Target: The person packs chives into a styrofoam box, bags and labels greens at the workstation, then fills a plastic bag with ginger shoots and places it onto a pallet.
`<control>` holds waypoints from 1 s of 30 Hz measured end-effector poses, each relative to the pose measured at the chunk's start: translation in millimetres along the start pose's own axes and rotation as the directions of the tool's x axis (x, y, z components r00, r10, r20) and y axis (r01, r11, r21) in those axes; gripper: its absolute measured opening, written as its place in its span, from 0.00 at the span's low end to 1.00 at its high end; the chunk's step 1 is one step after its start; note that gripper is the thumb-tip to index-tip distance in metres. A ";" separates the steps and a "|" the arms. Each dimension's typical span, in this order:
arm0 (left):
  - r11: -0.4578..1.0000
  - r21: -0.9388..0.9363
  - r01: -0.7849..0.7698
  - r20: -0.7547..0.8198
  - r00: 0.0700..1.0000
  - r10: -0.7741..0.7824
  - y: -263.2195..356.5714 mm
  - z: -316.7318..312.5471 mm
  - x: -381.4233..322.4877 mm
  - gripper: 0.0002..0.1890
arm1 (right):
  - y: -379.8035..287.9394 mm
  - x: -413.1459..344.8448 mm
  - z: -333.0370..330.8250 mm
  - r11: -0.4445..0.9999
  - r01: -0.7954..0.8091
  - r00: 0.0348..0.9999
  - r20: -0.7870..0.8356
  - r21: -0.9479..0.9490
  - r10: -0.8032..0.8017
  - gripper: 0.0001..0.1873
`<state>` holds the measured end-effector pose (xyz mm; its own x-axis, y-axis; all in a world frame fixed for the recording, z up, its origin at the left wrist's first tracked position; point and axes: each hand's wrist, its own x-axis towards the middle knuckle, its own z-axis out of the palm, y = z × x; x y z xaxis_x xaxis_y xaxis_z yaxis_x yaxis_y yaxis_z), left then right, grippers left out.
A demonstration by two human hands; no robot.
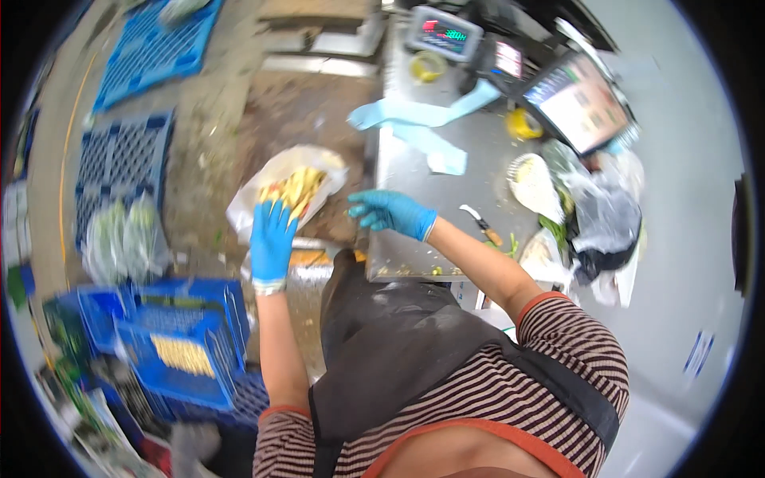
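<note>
My left hand (272, 242), in a blue glove, lies with spread fingers at the near side of an open white plastic bag (246, 200). Yellowish cut pieces (299, 185), with a few red bits among them, fill the bag; my fingertips reach their near edge. Whether they press on the pieces I cannot tell. The bag rests on a brown, worn board. My right hand (391, 214), gloved in blue too, hovers at the left edge of the steel table (412, 254), fingers apart and holding nothing visible. A small knife (483, 226) with a wooden handle lies to its right.
Light-blue strips (418, 116), tape rolls (427, 67), a scale display (445, 34) and a touchscreen (580, 104) stand farther back. Plastic bags (603, 209) and greens crowd the table's right side. Blue crates (179, 346), bagged vegetables (128, 239) and blue pallets (122, 149) are at the left.
</note>
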<state>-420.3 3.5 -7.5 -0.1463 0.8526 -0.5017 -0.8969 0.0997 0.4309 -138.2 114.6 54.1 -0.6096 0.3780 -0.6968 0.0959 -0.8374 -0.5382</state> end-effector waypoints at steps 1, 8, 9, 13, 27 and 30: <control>0.998 0.010 0.065 0.037 0.997 -0.065 0.0 16.0 -9.0 0.29 | 1.0 -20.6 -13.2 1.000 0.017 1.000 -0.025 0.009 -0.017 0.20; 0.947 0.264 0.182 0.117 0.969 -0.218 -54.4 76.7 -29.5 0.26 | 47.6 -122.8 -81.1 0.990 0.080 0.984 -0.167 0.117 -0.059 0.21; 0.943 0.280 0.182 0.125 0.966 -0.224 -68.1 89.2 -27.8 0.26 | 58.5 -133.6 -91.2 0.984 0.087 0.981 -0.186 0.156 -0.057 0.21; 0.831 0.459 0.314 0.045 0.926 -0.375 -136.2 139.5 -28.0 0.23 | 103.2 -169.3 -125.8 0.959 0.123 0.973 -0.223 0.256 -0.065 0.21; 0.073 0.995 0.066 -0.037 0.940 -0.338 -303.2 103.5 25.1 0.15 | 133.1 -279.5 -275.9 0.873 0.336 0.888 -0.429 0.355 -0.167 0.20; -0.168 0.974 -0.150 0.101 0.957 -0.271 -323.1 103.4 30.8 0.15 | 76.6 -314.6 -326.8 0.923 0.383 0.843 -0.428 0.049 -0.327 0.20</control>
<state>-91.9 50.6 -84.6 0.1452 0.8406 -0.5218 0.5793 0.3552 0.7336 318.1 60.5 77.1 -0.2081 0.7613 -0.6141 -0.1835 -0.6471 -0.7400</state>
